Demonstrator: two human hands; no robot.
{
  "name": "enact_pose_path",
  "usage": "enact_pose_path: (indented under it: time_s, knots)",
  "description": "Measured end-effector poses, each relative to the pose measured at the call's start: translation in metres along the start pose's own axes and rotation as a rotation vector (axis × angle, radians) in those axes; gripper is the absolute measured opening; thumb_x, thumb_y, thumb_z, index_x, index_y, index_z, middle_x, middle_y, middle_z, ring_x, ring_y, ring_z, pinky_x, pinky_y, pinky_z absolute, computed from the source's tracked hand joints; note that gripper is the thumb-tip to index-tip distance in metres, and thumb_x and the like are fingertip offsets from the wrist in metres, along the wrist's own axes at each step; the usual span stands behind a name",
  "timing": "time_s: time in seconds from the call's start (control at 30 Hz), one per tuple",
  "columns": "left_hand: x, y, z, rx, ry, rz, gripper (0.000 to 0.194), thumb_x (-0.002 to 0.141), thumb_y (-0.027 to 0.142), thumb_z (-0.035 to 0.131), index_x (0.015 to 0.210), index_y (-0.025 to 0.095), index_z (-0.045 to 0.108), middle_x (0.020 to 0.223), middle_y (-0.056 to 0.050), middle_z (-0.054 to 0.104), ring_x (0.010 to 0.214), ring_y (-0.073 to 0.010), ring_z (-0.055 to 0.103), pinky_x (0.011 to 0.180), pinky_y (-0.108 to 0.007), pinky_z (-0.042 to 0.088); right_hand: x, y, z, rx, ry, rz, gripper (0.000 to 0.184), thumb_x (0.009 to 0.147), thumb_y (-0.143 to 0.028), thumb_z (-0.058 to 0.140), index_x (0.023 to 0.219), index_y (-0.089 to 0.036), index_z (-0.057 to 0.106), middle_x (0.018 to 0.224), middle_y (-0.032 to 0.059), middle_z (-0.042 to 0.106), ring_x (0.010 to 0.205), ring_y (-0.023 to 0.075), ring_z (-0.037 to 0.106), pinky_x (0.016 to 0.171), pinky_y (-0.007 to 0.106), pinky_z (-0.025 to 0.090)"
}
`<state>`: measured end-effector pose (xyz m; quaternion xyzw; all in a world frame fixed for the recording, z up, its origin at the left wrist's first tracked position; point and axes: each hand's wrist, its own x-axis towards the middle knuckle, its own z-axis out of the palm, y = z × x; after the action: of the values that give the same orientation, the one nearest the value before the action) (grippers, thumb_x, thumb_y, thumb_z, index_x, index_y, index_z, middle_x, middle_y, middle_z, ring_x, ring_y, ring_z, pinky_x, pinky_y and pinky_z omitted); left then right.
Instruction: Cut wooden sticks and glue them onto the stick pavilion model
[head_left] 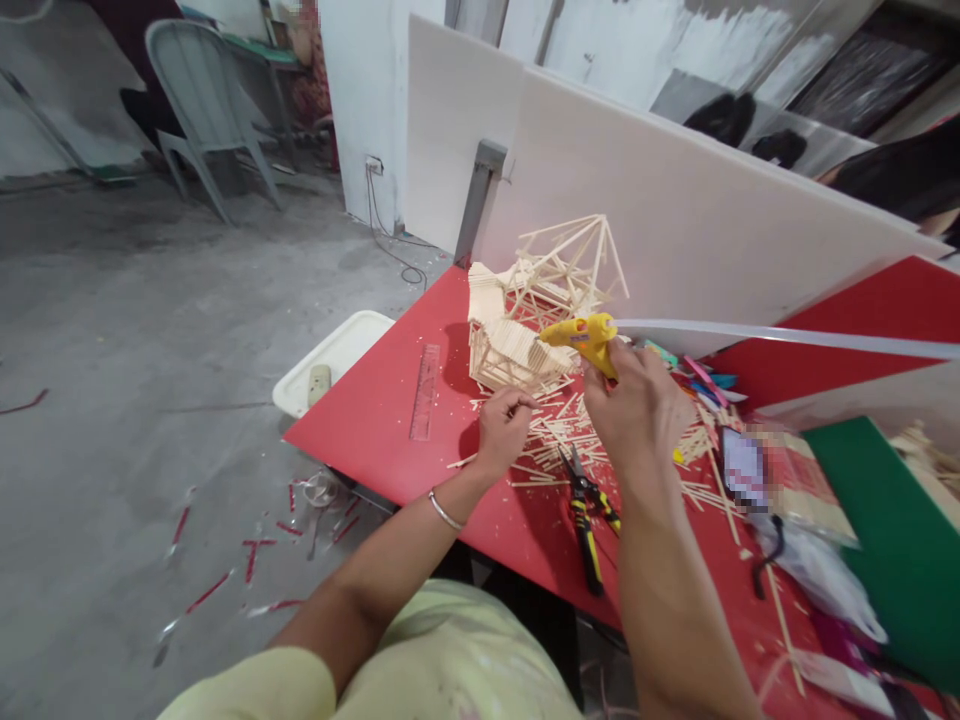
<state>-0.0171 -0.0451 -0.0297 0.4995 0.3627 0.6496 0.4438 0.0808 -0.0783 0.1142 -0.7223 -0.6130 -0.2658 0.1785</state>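
My right hand (631, 395) grips a yellow glue gun (589, 338), its nozzle pointing left over a model built of thin wooden sticks (517, 345). A long translucent glue stick (720, 330) runs out of the gun's back to the right. In front of the model my left hand (504, 428) is closed, thumb and fingers pinched together; what they hold, if anything, is too small to make out. Loose wooden sticks (559, 430) lie scattered beneath both hands. Between my forearms rest yellow-and-black cutting pliers (583, 525), jaws apart.
A clear ruler (425, 392) lies left of the model on the red table (367, 430). To the right are a phone (742, 465), a plastic bag (821, 570) and a green board (881, 540). White panels (645, 210) stand behind. A grey chair (196, 85) is farther off.
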Motion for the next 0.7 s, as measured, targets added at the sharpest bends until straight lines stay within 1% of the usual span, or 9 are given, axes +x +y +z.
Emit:
enact_pose_path:
  time_s: [0.17, 0.37, 0.53, 0.7]
  knots:
    - [0.0, 0.0, 0.0, 0.005, 0.005, -0.005, 0.024, 0.075, 0.005, 0.048, 0.067, 0.019, 0.066, 0.071, 0.0, 0.061, 0.071, -0.0137, 0.058, 0.068, -0.026, 0.045, -0.004, -0.001, -0.007, -0.032, -0.021, -0.022, 0.033, 0.092, -0.041, 0.05, 0.118, -0.025, 0.065, 0.091, 0.0059, 0.063, 0.069, 0.0147, 0.048, 0.059, 0.03, 0.017]
    - [0.0, -0.002, -0.001, 0.0, -0.002, -0.015, 0.024, 0.075, 0.006, 0.049, 0.069, 0.019, 0.067, 0.074, -0.001, 0.062, 0.071, -0.0137, 0.058, 0.066, -0.026, 0.045, -0.004, -0.002, -0.01, -0.054, -0.008, -0.009, 0.036, 0.093, -0.041, 0.047, 0.12, -0.024, 0.064, 0.096, 0.0077, 0.064, 0.069, 0.0151, 0.048, 0.059, 0.03, 0.016]
    - [0.0, -0.001, 0.0, 0.007, 0.016, -0.008, 0.023, 0.076, 0.006, 0.049, 0.068, 0.019, 0.066, 0.074, -0.001, 0.062, 0.072, -0.014, 0.059, 0.068, -0.027, 0.046, -0.006, -0.001, -0.013, -0.041, -0.046, -0.006, 0.034, 0.092, -0.04, 0.051, 0.119, -0.026, 0.065, 0.092, 0.0053, 0.065, 0.069, 0.0155, 0.049, 0.059, 0.03, 0.017]
    - [0.001, 0.001, -0.002, 0.008, 0.019, -0.002, 0.023, 0.074, 0.005, 0.05, 0.067, 0.019, 0.066, 0.071, 0.0, 0.062, 0.072, -0.0144, 0.059, 0.069, -0.027, 0.046, -0.003, -0.002, -0.016, 0.021, -0.07, -0.01, 0.036, 0.091, -0.039, 0.05, 0.121, -0.024, 0.065, 0.094, 0.0072, 0.064, 0.073, 0.0171, 0.051, 0.059, 0.03, 0.02]
